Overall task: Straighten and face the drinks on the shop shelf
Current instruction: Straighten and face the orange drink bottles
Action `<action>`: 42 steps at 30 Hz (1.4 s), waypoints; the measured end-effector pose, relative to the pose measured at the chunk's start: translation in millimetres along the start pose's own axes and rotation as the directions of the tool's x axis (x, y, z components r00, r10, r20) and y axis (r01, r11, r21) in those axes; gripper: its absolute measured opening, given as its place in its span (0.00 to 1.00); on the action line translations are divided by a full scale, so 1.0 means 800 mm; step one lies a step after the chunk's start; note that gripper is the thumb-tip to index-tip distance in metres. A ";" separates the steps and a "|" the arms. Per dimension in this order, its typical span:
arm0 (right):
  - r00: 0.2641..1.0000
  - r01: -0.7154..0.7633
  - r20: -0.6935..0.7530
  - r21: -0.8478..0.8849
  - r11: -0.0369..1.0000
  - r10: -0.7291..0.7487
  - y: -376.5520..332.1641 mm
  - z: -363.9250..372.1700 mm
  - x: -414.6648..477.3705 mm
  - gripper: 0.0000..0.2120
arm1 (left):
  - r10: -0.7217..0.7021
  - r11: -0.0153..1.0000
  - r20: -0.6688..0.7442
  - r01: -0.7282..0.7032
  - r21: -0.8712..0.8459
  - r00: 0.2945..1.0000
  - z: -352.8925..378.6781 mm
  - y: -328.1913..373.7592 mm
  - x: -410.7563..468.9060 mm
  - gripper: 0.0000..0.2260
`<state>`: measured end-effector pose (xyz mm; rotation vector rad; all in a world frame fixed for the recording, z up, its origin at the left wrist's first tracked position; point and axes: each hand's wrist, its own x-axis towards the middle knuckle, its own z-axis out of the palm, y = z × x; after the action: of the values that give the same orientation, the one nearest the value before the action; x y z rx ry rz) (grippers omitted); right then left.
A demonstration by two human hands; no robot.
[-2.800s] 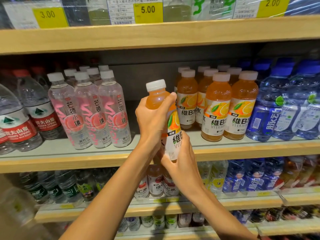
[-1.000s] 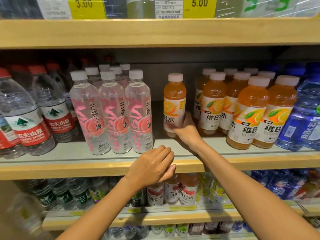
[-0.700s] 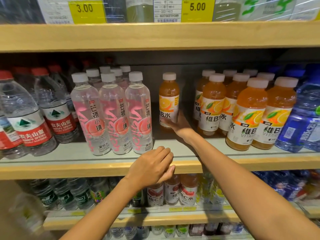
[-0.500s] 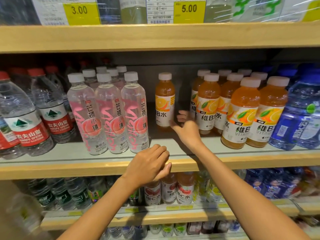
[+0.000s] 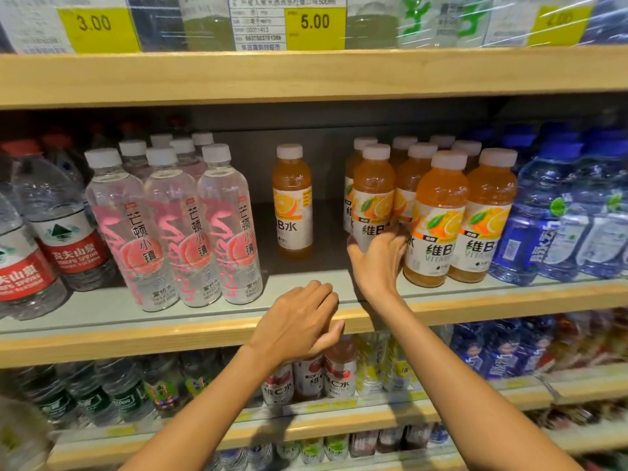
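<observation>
A lone orange vitamin drink bottle with a white cap stands upright toward the back of the middle shelf, its label turned partly sideways. To its right stands a cluster of the same orange bottles. My right hand grips the lower part of the cluster's leftmost front bottle, fingers curled round its label. My left hand rests on the shelf's wooden front edge with fingers loosely curled, holding nothing.
Tall clear bottles with pink labels stand left of the lone bottle, water bottles with red labels further left. Blue bottles fill the right end. Price tags hang above; more drinks sit on the shelf below.
My right hand let go of the lone orange bottle, which now stands at the back, and moved right to grip a bottle in the cluster. My left hand stayed on the shelf edge.
</observation>
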<state>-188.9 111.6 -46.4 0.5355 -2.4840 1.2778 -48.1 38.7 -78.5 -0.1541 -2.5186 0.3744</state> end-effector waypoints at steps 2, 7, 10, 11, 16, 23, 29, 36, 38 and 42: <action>1.000 0.006 -0.015 -0.010 1.000 -0.006 0.001 0.003 0.002 0.29 | 0.000 1.000 -0.002 0.000 0.007 1.000 0.001 0.000 0.000 0.15; 0.998 0.065 -0.016 -0.052 0.996 -0.066 0.007 0.014 0.016 0.35 | -0.006 1.000 -0.024 0.006 0.023 1.000 0.004 0.000 -0.002 0.15; 0.998 0.059 0.026 0.122 0.991 -0.063 0.007 0.022 0.021 0.37 | -0.007 0.999 -0.026 0.008 0.034 1.000 0.006 0.001 -0.003 0.15; 0.998 0.043 0.035 0.196 0.980 -0.051 0.008 0.026 0.023 0.37 | -0.010 0.999 -0.027 0.011 0.036 1.000 0.006 0.001 -0.003 0.16; 0.999 -0.019 0.054 0.361 0.932 -0.001 0.011 0.036 0.033 0.34 | -0.013 0.999 -0.040 0.015 0.047 0.999 0.007 0.001 -0.004 0.15; 0.997 -0.023 0.071 0.476 0.879 -0.012 0.008 0.036 0.032 0.35 | -0.030 0.999 -0.018 0.031 0.036 0.999 0.003 0.003 -0.004 0.16; 0.993 0.062 0.068 0.415 0.908 -0.099 0.017 0.004 0.022 0.18 | -0.098 0.991 0.044 0.101 -0.084 0.994 -0.006 0.003 -0.001 0.18; 0.960 0.123 0.168 0.469 0.875 -0.225 0.013 -0.065 -0.009 0.28 | -0.699 0.482 0.002 0.473 -0.737 0.715 -0.041 0.000 0.042 0.16; 0.931 0.145 0.222 0.501 0.853 -0.289 0.014 -0.078 -0.024 0.27 | -0.761 0.162 0.124 0.372 -0.914 0.637 -0.066 -0.004 0.074 0.13; 0.894 0.155 0.280 0.541 0.826 -0.351 0.014 -0.087 -0.055 0.26 | -0.677 -0.154 0.272 0.230 -0.961 0.684 -0.101 0.006 0.113 0.16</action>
<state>-148.4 183.6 -33.9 1.3070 -2.2015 1.8601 -76.8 79.2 32.1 0.2229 -1.7069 -1.7018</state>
